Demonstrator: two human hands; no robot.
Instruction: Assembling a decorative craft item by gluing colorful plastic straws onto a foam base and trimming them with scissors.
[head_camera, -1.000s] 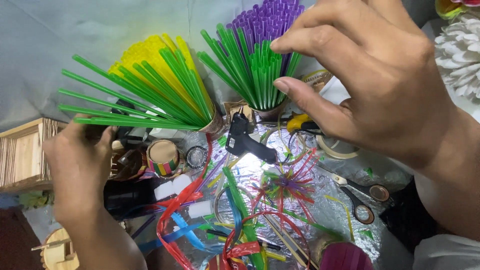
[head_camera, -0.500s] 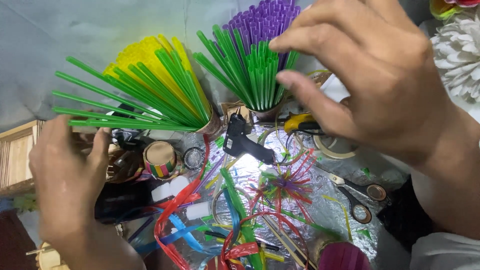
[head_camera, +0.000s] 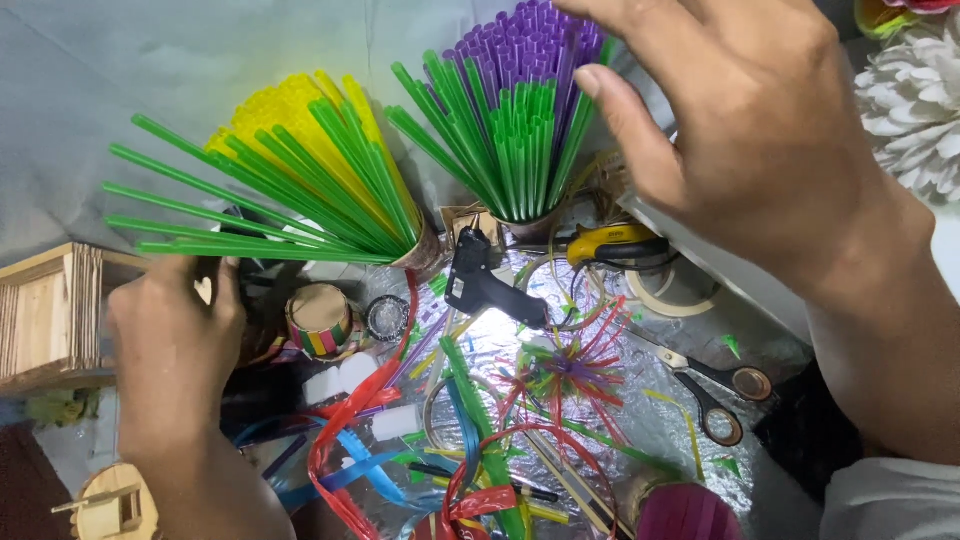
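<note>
Foil-covered table (head_camera: 640, 420), cluttered: our right hand (head_camera: 770, 150), fingers spread and empty, nears the green-and-purple straw bundle (head_camera: 520, 130); light, bendy, best gripped low. Left hand's (head_camera: 175, 345) grip: can't tell.

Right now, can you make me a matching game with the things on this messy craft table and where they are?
Things:
1. right hand
2. left hand
3. glue gun
4. scissors

Places:
A. on the foil, between the two straw cups
B. by the purple and green straws
C. on the foil, at the right
D. under the fanned green and yellow straws

Pairs: 1-B, 2-D, 3-A, 4-C
</note>
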